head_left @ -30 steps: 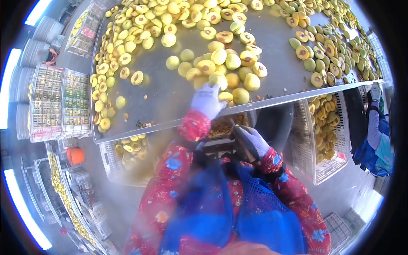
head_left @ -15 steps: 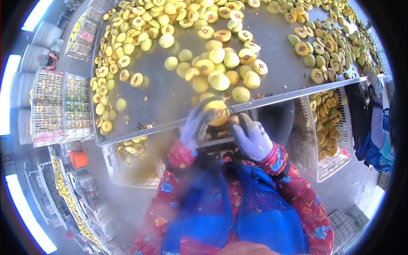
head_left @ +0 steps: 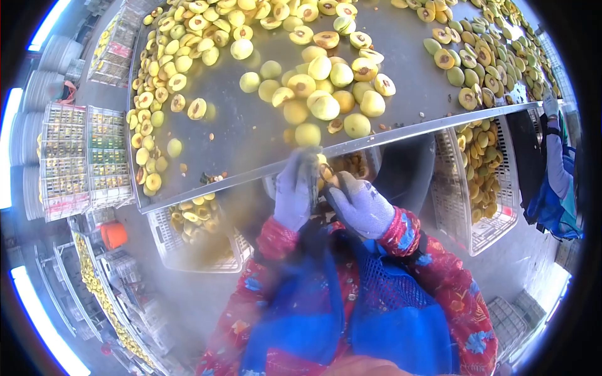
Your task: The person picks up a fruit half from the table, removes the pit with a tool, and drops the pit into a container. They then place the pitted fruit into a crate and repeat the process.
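At a grey metal table (head_left: pixel 232 125), near edge, a yellow, brown-centred cut fruit (head_left: pixel 324 170), likely light and slippery, best cupped by its skin, is clasped by the white-gloved left hand (head_left: pixel 293 193), while what is pinched by the curled, white-gloved right hand (head_left: pixel 365 205) cannot be told.

Sole view: worn on the head, wide and round, corners black; faces forward and steeply down past the wearer's chest. Blue apron (head_left: pixel 401 332) close below the lens, filling lower middle; left hand (head_left: pixel 295 191) and right hand (head_left: pixel 369 210) mid-frame, a bit farther out. Metal table (head_left: pixel 232 147) stretches away above, near edge slanting across.
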`<state>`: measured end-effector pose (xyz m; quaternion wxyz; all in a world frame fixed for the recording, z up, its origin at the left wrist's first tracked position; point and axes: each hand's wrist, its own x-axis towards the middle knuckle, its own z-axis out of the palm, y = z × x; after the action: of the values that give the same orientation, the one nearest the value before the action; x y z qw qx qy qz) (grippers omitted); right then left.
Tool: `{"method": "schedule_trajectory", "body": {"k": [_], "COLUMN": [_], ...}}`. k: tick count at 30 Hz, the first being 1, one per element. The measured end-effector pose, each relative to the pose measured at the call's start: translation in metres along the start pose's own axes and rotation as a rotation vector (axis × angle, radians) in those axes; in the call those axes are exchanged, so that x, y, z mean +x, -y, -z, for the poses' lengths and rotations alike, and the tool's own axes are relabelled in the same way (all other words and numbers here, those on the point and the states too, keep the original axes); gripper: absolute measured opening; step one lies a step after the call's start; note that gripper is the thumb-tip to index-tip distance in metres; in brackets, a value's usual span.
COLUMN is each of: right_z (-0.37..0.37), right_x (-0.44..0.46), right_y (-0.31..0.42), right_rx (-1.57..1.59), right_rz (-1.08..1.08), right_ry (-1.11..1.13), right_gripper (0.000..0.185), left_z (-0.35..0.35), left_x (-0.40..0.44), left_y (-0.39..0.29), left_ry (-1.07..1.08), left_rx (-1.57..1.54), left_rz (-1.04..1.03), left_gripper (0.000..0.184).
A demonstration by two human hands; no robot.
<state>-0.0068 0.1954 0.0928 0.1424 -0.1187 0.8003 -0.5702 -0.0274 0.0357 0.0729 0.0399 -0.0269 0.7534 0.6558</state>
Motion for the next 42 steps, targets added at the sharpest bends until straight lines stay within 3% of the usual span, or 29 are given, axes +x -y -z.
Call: {"method": "schedule_trajectory", "body": {"k": [2,3,4,6,7,10,13,14,15,17,19,21,23,24,26,27,30,34,35,38,42], "right_z": [-0.009,-0.008,-0.005,0.010,0.009,-0.001,0.006,0.008,0.001,-0.005,-0.012,-0.010,0.000,0.009,0.023,0.019,0.015,0.019,0.020,0.038,0.034], "right_x": [-0.001,0.000,0.003,0.008,0.007,0.002,0.005,0.006,0.005,0.002,0.001,-0.005,-0.005,-0.006,-0.009,-0.008,-0.003,-0.001,0.001,0.007,0.017], "right_y": [-0.015,-0.013,-0.006,0.014,0.008,-0.004,0.008,0.011,-0.018,-0.034,-0.039,-0.032,-0.024,-0.014,0.001,-0.037,-0.051,-0.030,-0.029,-0.014,-0.032], "right_rx": [-0.128,-0.008,0.108,0.717,0.733,0.618,0.801,0.899,1.248,1.708,2.019,2.056,2.063,1.965,1.759,1.685,-0.101,0.450,0.337,0.497,0.521], "right_rz": [0.127,0.024,-0.084,-0.647,-0.537,-0.500,-0.565,-0.582,-0.806,-0.739,-0.637,-0.564,-0.434,-0.486,-0.565,-0.386,-0.113,-0.304,-0.327,-0.430,-0.671], "right_ry": [-0.004,0.048,0.087,0.264,0.257,0.281,0.312,0.315,0.396,0.678,0.849,0.743,0.715,0.578,0.308,0.519,0.115,0.094,0.083,0.289,0.110], "right_gripper": [0.019,0.022,0.025,0.032,0.037,0.034,0.031,0.033,0.039,0.043,0.043,0.042,0.040,0.040,0.038,0.035,0.034,0.035,0.034,0.031,0.038], "left_z": [-0.001,-0.003,-0.006,-0.007,-0.008,-0.010,-0.008,-0.008,-0.010,-0.013,-0.015,-0.017,-0.022,-0.025,0.003,0.006,0.009,0.022,0.023,0.024,0.025], "left_x": [-0.001,-0.003,-0.003,-0.009,-0.011,-0.013,-0.004,-0.005,-0.007,-0.010,-0.009,-0.009,-0.003,0.000,-0.001,-0.001,0.006,0.001,0.001,-0.001,-0.003], "left_y": [0.004,0.005,0.005,0.004,0.003,0.004,0.032,0.039,0.046,0.045,0.034,0.035,0.033,0.032,0.012,0.015,-0.002,0.020,0.023,0.023,0.022], "left_ry": [-0.042,-0.081,-0.120,-0.150,-0.165,-0.147,-0.061,-0.096,-0.130,-0.109,-0.014,-0.062,-0.174,-0.241,-0.178,-0.201,-0.310,-0.211,-0.181,-0.118,-0.136], "left_rx": [-0.035,-0.051,-0.068,0.170,0.289,0.360,-0.330,-0.105,0.120,0.103,-0.380,0.019,-0.199,-0.314,-0.671,-0.615,-0.812,-0.745,-0.741,-0.737,-0.870], "left_rz": [0.047,0.070,0.091,-0.027,-0.085,-0.184,0.300,0.056,-0.187,-0.311,-0.076,-0.220,-0.081,-0.021,0.354,0.347,0.352,0.344,0.344,0.322,0.390], "left_gripper": [0.028,0.028,0.028,0.028,0.028,0.029,0.031,0.032,0.033,0.035,0.037,0.041,0.045,0.047,0.047,0.053,0.051,0.052,0.052,0.051,0.052]}}
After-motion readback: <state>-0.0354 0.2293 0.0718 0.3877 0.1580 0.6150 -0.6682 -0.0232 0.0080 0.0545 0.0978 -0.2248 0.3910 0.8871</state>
